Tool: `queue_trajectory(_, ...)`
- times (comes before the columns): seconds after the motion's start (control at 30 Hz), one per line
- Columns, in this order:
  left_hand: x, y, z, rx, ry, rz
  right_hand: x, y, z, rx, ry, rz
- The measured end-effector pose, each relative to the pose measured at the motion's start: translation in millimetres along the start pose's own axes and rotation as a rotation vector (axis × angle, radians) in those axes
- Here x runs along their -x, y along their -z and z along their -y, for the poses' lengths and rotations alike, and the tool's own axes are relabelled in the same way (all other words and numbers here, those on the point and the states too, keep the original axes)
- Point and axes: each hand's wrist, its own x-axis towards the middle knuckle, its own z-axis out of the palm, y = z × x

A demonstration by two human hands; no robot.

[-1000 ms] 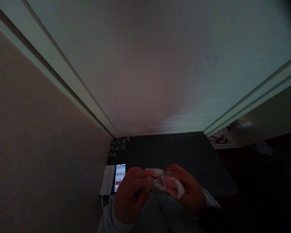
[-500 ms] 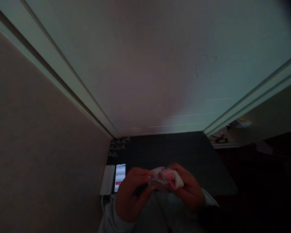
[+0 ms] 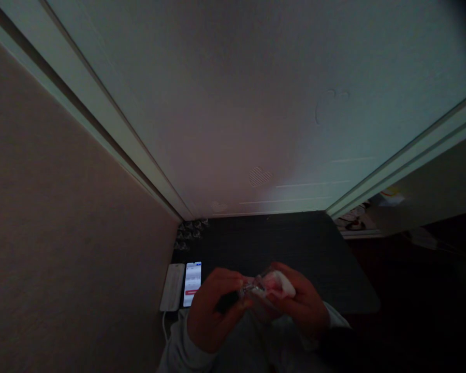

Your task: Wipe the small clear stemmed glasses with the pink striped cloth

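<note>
My left hand (image 3: 219,305) pinches a small clear, shiny piece (image 3: 253,288) between thumb and fingers. It looks like glass or clear plastic; its exact kind is too dim to tell. Closed around a pink and white cloth (image 3: 281,284), my right hand (image 3: 303,300) presses it against the clear piece's right side. Both hands are in front of my body, over the near edge of the dark table (image 3: 264,238).
Several small clear pieces (image 3: 190,229) stand in rows at the table's far left corner. A lit phone (image 3: 193,284) lies beside a white power bank (image 3: 173,287) with a cable. A white panel (image 3: 233,124) rises behind the table, and a wall (image 3: 81,233) bounds the left.
The cloth and the clear piece have turned slightly between my fingers, and the clear piece shows more. Both hands keep nearly the same place and grip.
</note>
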Motion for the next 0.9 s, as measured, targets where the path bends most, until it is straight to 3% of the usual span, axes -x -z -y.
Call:
queue_trajectory(0.13,2.2,-1.7,0.6,-0.019,0.033,-0.013,5.8,-6.4,-2.0,-0.185,-0.175,-0.055)
queue_trajectory(0.3,3.0,-1.1,-2.3,-0.09,0.138,-0.032,10.5,-11.0,-7.5,-0.265,-0.274,-0.19)
queue_trajectory(0.6,0.6,1.2,-3.4,-0.184,0.282,-0.022,8.6,-11.0,-6.8,-0.211,-0.228,-0.157)
queue_trajectory(0.9,-1.2,-4.1,-6.1,0.001,0.586,-0.022,4.6,-10.1,-2.1,-0.023,-0.163,-0.067)
